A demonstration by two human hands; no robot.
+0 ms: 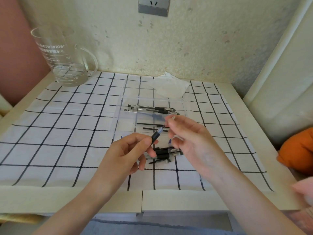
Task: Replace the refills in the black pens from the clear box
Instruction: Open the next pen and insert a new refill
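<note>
The left hand (128, 150) grips a black pen (156, 135); the right hand (191, 139) pinches its tip, seemingly unscrewing it; next, extract the refill.

Bare forearms, no sleeves, left grip (128, 150), right grip (189, 138)

Pens (150, 109) in box (152, 99); jug (62, 60) left

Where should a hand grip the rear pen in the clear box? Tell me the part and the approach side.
Grip the rear pen at its black rubber sleeve, right of centre. Come from above: it lies flat, left to right, inside the clear box, with a second pen close along its near side.
</note>
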